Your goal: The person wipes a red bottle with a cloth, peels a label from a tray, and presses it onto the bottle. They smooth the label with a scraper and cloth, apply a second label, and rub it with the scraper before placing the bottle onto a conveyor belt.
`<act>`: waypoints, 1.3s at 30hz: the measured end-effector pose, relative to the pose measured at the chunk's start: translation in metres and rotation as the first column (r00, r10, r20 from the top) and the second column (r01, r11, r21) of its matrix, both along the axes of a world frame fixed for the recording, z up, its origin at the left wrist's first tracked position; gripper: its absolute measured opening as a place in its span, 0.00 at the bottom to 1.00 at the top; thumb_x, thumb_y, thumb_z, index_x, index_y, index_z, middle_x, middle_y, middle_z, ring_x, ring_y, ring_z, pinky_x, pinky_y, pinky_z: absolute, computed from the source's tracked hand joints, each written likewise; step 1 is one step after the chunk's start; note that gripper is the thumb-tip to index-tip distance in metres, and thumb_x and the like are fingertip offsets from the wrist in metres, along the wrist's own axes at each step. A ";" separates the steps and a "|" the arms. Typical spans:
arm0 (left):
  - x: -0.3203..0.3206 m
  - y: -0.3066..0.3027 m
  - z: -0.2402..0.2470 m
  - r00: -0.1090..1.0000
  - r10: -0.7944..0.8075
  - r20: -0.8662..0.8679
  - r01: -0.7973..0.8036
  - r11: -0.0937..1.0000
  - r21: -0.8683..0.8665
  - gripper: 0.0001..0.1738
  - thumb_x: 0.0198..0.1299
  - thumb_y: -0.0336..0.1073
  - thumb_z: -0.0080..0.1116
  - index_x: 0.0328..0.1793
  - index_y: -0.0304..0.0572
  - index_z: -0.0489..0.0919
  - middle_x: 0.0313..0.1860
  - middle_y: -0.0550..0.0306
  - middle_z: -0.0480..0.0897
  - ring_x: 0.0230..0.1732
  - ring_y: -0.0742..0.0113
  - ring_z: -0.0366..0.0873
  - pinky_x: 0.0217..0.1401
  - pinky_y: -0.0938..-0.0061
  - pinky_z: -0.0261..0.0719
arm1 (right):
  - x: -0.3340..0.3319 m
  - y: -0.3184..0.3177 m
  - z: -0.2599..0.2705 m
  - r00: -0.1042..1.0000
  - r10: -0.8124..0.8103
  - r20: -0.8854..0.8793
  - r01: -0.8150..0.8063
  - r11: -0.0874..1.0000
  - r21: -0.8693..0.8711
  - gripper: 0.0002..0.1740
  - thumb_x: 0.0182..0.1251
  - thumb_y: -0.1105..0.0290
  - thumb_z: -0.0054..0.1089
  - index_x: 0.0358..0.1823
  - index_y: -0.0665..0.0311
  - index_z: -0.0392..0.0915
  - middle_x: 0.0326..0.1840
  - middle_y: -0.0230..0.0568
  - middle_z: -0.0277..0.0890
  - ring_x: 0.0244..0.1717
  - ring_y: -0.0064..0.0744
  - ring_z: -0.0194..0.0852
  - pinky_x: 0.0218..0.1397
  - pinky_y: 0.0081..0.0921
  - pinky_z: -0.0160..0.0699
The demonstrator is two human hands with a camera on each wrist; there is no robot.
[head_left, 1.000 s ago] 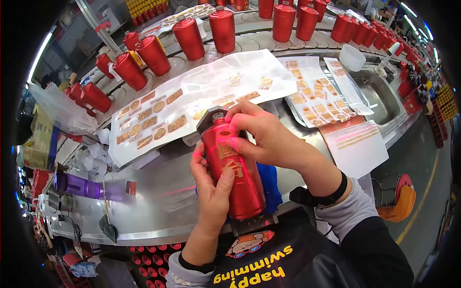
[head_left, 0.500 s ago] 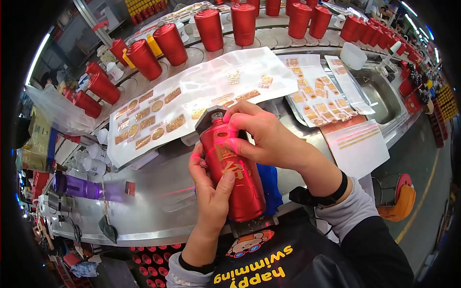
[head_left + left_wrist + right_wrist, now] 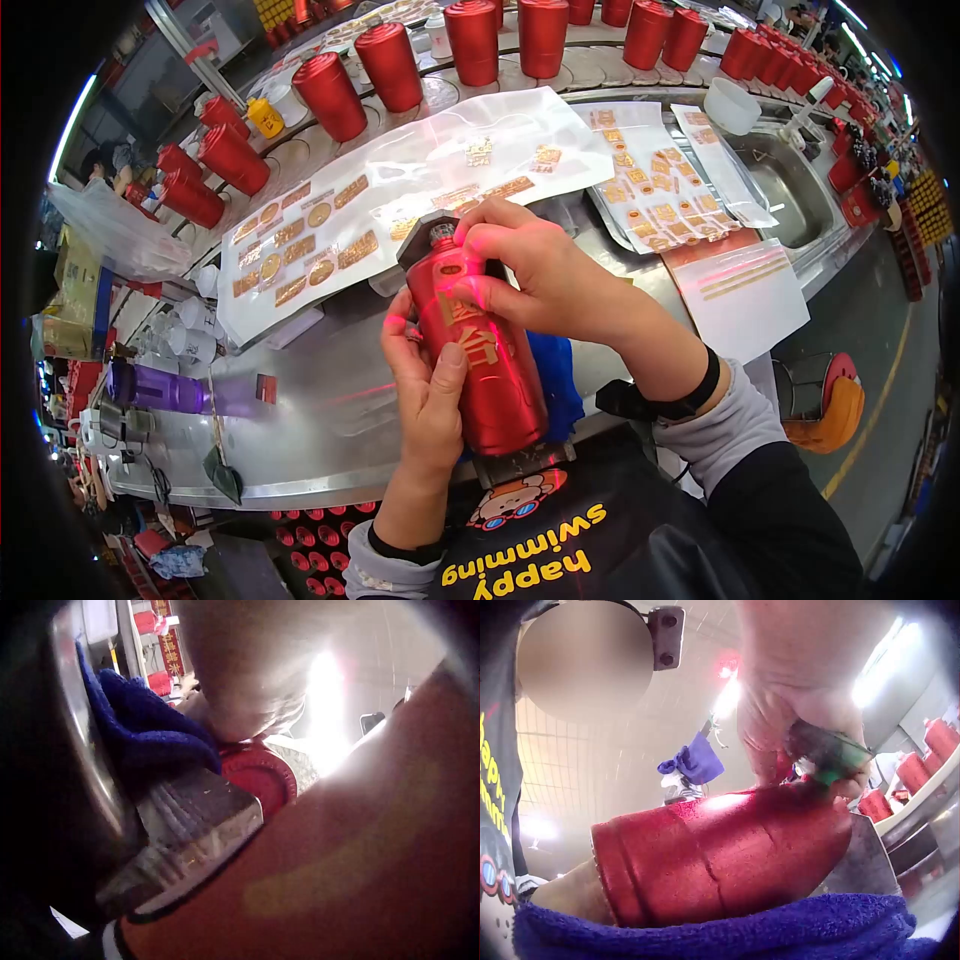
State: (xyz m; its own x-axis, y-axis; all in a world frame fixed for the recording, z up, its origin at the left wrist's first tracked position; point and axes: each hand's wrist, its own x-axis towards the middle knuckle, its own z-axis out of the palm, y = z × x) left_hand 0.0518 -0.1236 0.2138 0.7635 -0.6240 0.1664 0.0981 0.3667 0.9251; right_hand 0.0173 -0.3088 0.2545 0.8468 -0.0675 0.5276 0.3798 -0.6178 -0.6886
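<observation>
A red bottle (image 3: 492, 400) with gold characters leans in a dark holder, its neck against a dark angular plate (image 3: 412, 246). The left hand (image 3: 428, 400) grips the bottle's side, thumb along the front beside the lower character. Near the neck, the right hand (image 3: 540, 265) has thumb and bent fingers on the upper label area; whether a sticker is between them cannot be told. Red laser light falls on the fingers. In the right wrist view the bottle (image 3: 720, 862) lies above a blue cloth (image 3: 727, 930). The left wrist view shows the bottle's base (image 3: 262, 780).
Sheets of gold stickers (image 3: 330, 240) lie behind the hands, others on a tray (image 3: 640, 180) at right. Red bottles (image 3: 330, 97) line a conveyor at the back. A sink (image 3: 790, 200) is at right, a purple cup (image 3: 160, 387) at left.
The conveyor's bottles have shifted to the right, and a yellow item stands apart from them. The view has shifted slightly; both hands keep about the same places on the bottle.
</observation>
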 end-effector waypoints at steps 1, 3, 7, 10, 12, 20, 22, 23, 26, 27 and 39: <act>0.000 0.000 -0.001 1.000 -0.002 0.005 0.002 1.000 0.006 0.37 0.70 0.34 0.53 0.79 0.38 0.48 0.70 0.49 0.63 0.67 0.65 0.65 0.72 0.69 0.62 | 0.000 0.000 -0.001 1.000 -0.001 0.001 0.001 1.000 0.001 0.09 0.60 0.74 0.67 0.38 0.69 0.77 0.48 0.46 0.73 0.47 0.42 0.75 0.49 0.32 0.76; 0.001 0.001 -0.002 1.000 -0.007 0.015 0.007 1.000 0.016 0.38 0.70 0.33 0.54 0.79 0.37 0.47 0.71 0.49 0.62 0.68 0.65 0.64 0.73 0.68 0.62 | 0.001 0.000 -0.001 1.000 -0.002 0.010 0.003 1.000 -0.007 0.09 0.60 0.74 0.67 0.38 0.69 0.77 0.48 0.46 0.73 0.47 0.42 0.75 0.49 0.32 0.76; 0.004 0.003 -0.002 1.000 -0.017 0.016 0.016 0.999 0.041 0.39 0.68 0.32 0.55 0.79 0.38 0.47 0.71 0.49 0.62 0.69 0.64 0.63 0.73 0.67 0.62 | 0.002 0.001 0.000 0.999 -0.005 0.041 0.005 1.000 0.000 0.10 0.59 0.73 0.66 0.38 0.70 0.77 0.45 0.50 0.74 0.46 0.50 0.75 0.50 0.38 0.76; 0.002 0.003 0.000 1.000 -0.019 0.002 0.019 0.999 0.041 0.40 0.68 0.32 0.55 0.80 0.38 0.47 0.71 0.48 0.62 0.69 0.64 0.63 0.73 0.67 0.61 | 0.002 0.002 0.000 0.999 -0.013 0.049 0.013 1.000 0.003 0.10 0.58 0.73 0.65 0.38 0.70 0.77 0.43 0.52 0.74 0.46 0.53 0.75 0.51 0.40 0.77; 0.003 0.004 -0.001 1.000 -0.024 0.008 0.024 0.999 0.035 0.40 0.68 0.32 0.55 0.80 0.38 0.47 0.71 0.48 0.62 0.69 0.64 0.63 0.74 0.67 0.61 | 0.002 0.002 0.000 0.999 -0.014 0.042 0.014 1.000 -0.006 0.10 0.59 0.73 0.66 0.38 0.70 0.77 0.45 0.50 0.74 0.47 0.50 0.75 0.51 0.38 0.76; 0.002 0.004 0.000 0.999 -0.039 -0.009 0.039 0.999 0.018 0.41 0.67 0.32 0.54 0.80 0.39 0.45 0.71 0.47 0.62 0.69 0.63 0.64 0.74 0.66 0.61 | 0.001 0.001 -0.002 1.000 0.000 0.023 0.000 1.000 -0.004 0.10 0.60 0.74 0.68 0.38 0.69 0.76 0.49 0.47 0.73 0.48 0.42 0.75 0.50 0.32 0.75; 0.002 0.004 0.000 0.999 -0.036 -0.017 0.036 0.999 0.009 0.41 0.67 0.32 0.54 0.80 0.39 0.45 0.71 0.46 0.62 0.69 0.63 0.64 0.74 0.66 0.62 | 0.001 0.001 -0.002 1.000 0.000 0.021 0.000 1.000 0.004 0.10 0.60 0.74 0.68 0.38 0.68 0.77 0.49 0.47 0.73 0.48 0.42 0.75 0.50 0.32 0.76; 0.002 0.003 0.000 0.999 -0.036 -0.030 0.036 0.999 -0.004 0.41 0.68 0.32 0.55 0.80 0.39 0.45 0.71 0.47 0.62 0.69 0.63 0.64 0.74 0.66 0.62 | 0.000 0.001 -0.002 1.000 -0.001 0.019 0.001 1.000 0.008 0.10 0.60 0.74 0.68 0.39 0.68 0.77 0.49 0.47 0.73 0.49 0.42 0.75 0.50 0.32 0.76; 0.001 0.000 0.001 1.000 -0.007 -0.015 0.007 1.000 0.023 0.40 0.68 0.33 0.55 0.79 0.39 0.46 0.70 0.47 0.62 0.69 0.63 0.65 0.73 0.66 0.63 | 0.000 0.002 -0.001 1.000 -0.001 0.016 0.001 1.000 0.005 0.10 0.60 0.74 0.68 0.39 0.68 0.77 0.49 0.47 0.73 0.50 0.42 0.75 0.50 0.32 0.76; 0.001 -0.001 0.002 1.000 0.008 0.001 -0.008 0.999 0.041 0.40 0.69 0.34 0.56 0.79 0.38 0.46 0.69 0.47 0.63 0.69 0.63 0.65 0.73 0.66 0.63 | 0.000 0.002 -0.001 1.000 0.001 0.016 -0.001 1.000 0.002 0.10 0.60 0.74 0.68 0.39 0.68 0.77 0.50 0.47 0.73 0.50 0.42 0.75 0.50 0.32 0.76; 0.003 0.002 -0.002 1.000 -0.026 0.005 0.026 0.999 0.036 0.40 0.68 0.32 0.56 0.79 0.39 0.47 0.71 0.49 0.61 0.69 0.65 0.62 0.73 0.67 0.62 | 0.000 0.002 0.000 1.000 0.000 0.006 0.000 1.000 0.015 0.10 0.59 0.75 0.68 0.40 0.68 0.78 0.50 0.46 0.73 0.50 0.42 0.74 0.51 0.33 0.76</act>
